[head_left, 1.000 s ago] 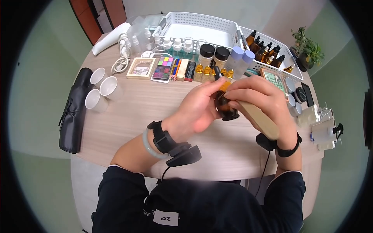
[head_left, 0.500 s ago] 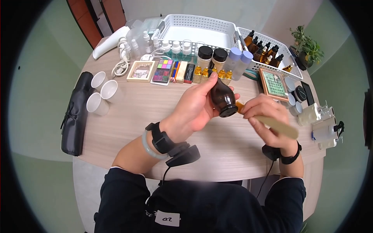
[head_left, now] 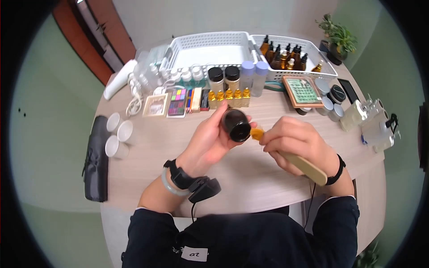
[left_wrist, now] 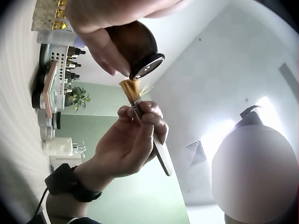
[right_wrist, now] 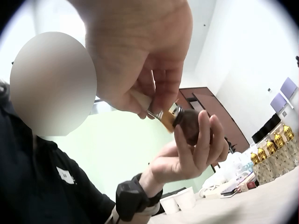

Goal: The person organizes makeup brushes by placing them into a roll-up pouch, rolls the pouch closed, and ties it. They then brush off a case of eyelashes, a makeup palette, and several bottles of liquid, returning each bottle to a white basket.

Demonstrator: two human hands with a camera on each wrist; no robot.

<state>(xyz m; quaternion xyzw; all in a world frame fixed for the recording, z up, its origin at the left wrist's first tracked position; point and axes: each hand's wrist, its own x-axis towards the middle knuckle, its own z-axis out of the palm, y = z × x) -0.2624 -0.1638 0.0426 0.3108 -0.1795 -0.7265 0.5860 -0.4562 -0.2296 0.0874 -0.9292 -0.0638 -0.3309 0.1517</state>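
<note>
My left hand (head_left: 206, 142) grips a dark brown rounded glass bottle (head_left: 234, 121), its flared round base tilted toward me in the head view. In the left wrist view the fingers wrap round the brown body (left_wrist: 133, 42) above a ridged base. My right hand (head_left: 297, 142) pinches a flat brush (head_left: 308, 169) with a pale wooden handle and metal ferrule. Its orange-brown bristles (left_wrist: 130, 91) are right at the bottle's base, and a few stray bristles stick out sideways. In the right wrist view the bristles (right_wrist: 167, 122) overlap the base edge.
White perforated baskets stand at the back, one holding amber dropper bottles (head_left: 284, 58). Several gold-capped vials (head_left: 229, 97) and an eyeshadow palette (head_left: 178, 102) line the middle. White cups (head_left: 117, 147) and a black roll (head_left: 97, 161) lie left; pump bottles (head_left: 377, 129) stand right.
The bottle has tipped so its base faces me more. The brush has moved from over the bottle's side to beside its base. The head view has shifted.
</note>
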